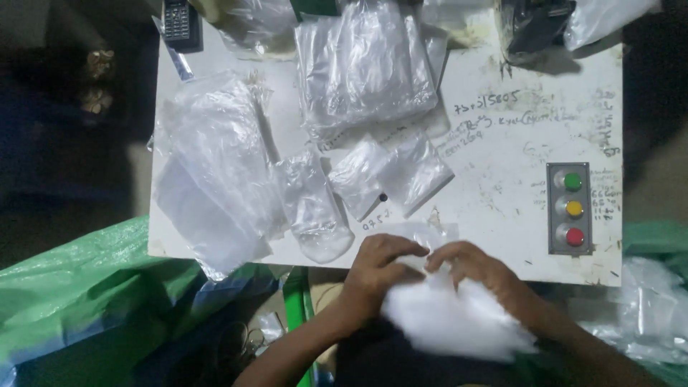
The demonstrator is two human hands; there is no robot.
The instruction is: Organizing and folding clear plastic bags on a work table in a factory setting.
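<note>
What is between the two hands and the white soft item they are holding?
Nothing visible. The left hand and right hand both rest directly on the white soft item at the near edge of the white table.

A single head-worn camera looks steeply down from close above the left hand (376, 269) and right hand (476, 269). The white table (502, 143) stretches away beyond the hands.

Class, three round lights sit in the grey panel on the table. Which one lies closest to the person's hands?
The red light, lowest in the grey panel; the yellow light and green light sit above it, farther from the right hand.
</note>
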